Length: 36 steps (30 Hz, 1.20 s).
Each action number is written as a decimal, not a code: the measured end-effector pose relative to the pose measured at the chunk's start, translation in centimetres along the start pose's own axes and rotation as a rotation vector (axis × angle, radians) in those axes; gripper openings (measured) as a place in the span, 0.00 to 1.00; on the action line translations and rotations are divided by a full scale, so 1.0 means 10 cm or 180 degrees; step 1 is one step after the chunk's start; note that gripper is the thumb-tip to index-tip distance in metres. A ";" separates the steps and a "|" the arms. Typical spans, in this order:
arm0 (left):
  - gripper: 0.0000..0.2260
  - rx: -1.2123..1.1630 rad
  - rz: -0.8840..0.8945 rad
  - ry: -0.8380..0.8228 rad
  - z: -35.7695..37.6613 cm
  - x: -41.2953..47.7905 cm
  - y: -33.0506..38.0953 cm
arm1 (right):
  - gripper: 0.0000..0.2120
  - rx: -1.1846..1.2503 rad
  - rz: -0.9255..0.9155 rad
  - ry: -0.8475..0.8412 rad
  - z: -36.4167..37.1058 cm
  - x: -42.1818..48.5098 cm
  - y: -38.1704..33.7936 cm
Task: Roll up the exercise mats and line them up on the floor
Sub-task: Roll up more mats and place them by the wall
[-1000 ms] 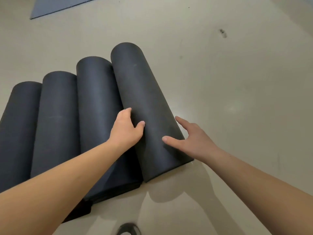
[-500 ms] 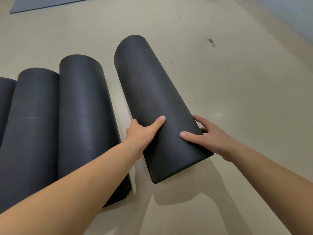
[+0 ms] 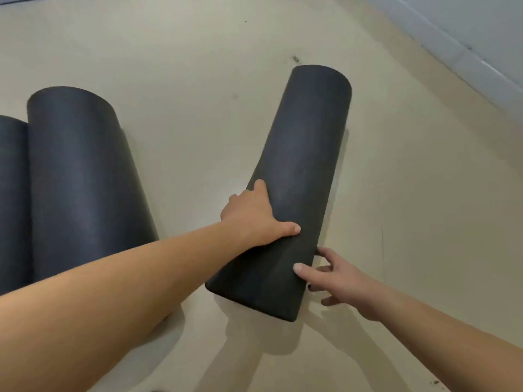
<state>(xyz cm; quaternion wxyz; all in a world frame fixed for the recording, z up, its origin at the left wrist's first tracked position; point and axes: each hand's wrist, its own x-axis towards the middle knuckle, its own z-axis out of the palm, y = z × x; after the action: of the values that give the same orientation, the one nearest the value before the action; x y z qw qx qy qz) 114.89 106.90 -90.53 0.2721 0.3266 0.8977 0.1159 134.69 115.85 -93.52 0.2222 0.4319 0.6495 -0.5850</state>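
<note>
**One rolled mat held apart from the row**

Taking the held mat as the landmark, two other rolled mats lie well to its left on the floor: a sliver of one at the frame edge, and touching it on the side toward the landmark, a full dark roll. Bare floor separates that pair from the landmark, which lies slanted, its far end leaning away to the right.

The person's left hand rests on the landmark's left flank near its near end, fingers spread over the curve and thumb laid across the top; this grip is pressed open against the roll, not closed around it. At the landmark's right near corner the right hand has its thumb on the top surface and its fingers curled down the far side toward the floor, clasping the edge loosely. A pale wall runs beyond the landmark to the right.

The rolling looks finished for every mat in view, so the step in hand appears to be lining up. The next move would call for squaring this roll parallel to its neighbours and setting it in line, keeping pressure on so the wrap does not loosen.
</note>
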 end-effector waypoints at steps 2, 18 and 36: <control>0.50 0.0948 0.0445 -0.0006 0.14 0.01 0.28 | 0.47 -0.1098 -0.0044 0.0106 -0.08 -0.05 0.01; 0.23 0.1765 0.2680 0.0618 0.16 -0.17 0.05 | 0.68 -0.3893 -0.1026 0.1535 -0.94 -0.13 -0.27; 0.61 0.2108 0.1994 0.0046 -0.04 0.03 0.21 | 0.50 -0.4086 -0.1207 0.1740 -0.73 -0.38 -0.18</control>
<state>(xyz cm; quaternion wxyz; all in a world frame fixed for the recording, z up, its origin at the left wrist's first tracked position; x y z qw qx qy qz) 115.56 108.75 -89.51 0.0986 0.6509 0.7463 -0.0984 136.78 121.73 -87.95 0.1564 0.2271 0.9612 0.0123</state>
